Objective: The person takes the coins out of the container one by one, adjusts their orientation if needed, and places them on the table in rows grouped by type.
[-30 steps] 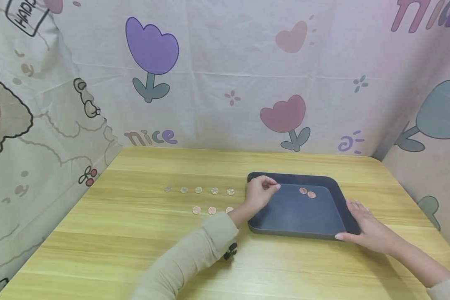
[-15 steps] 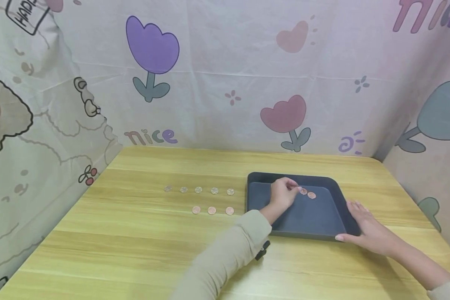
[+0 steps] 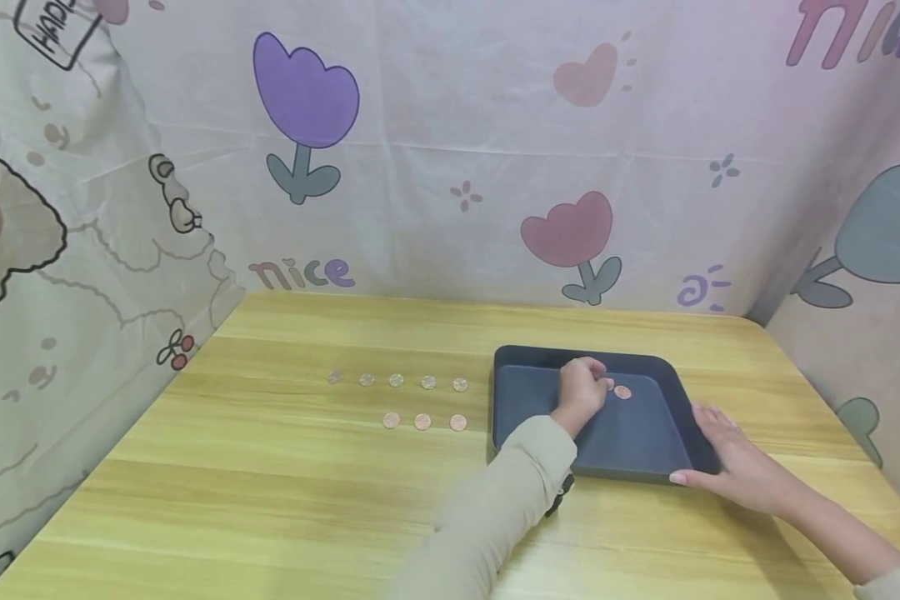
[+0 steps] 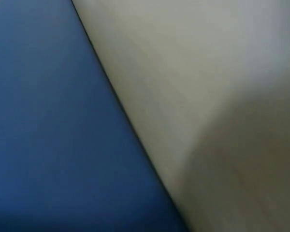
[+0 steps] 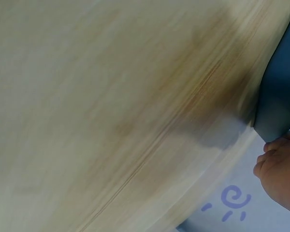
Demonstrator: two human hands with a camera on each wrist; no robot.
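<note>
My left hand [image 3: 582, 390] is inside the dark baking tray [image 3: 630, 446], fingers bent and fingertips right at a copper-coloured coin, which they mostly cover. I cannot tell whether they pinch it. Just to the right, another copper-coloured coin [image 3: 623, 392] lies on the tray floor. With fingers along the right wall and thumb at the front corner, my right hand [image 3: 742, 458] holds the tray. The right wrist view has this hand [image 5: 282, 171] at the tray's outer wall [image 5: 280, 92]. The left wrist view shows only the blue-looking tray [image 4: 63, 121] beside tabletop, no fingers.
Left of the tray, a row of several silvery coins [image 3: 396, 381] lies on the wooden table [image 3: 270, 467]. In front of it are three copper-coloured coins [image 3: 422, 422]. A patterned cloth [image 3: 435, 108] hangs behind the table and along its sides.
My left hand has moved right across the tray, from near its left wall to the left one of the two coins inside. The right hand and the tray have stayed put.
</note>
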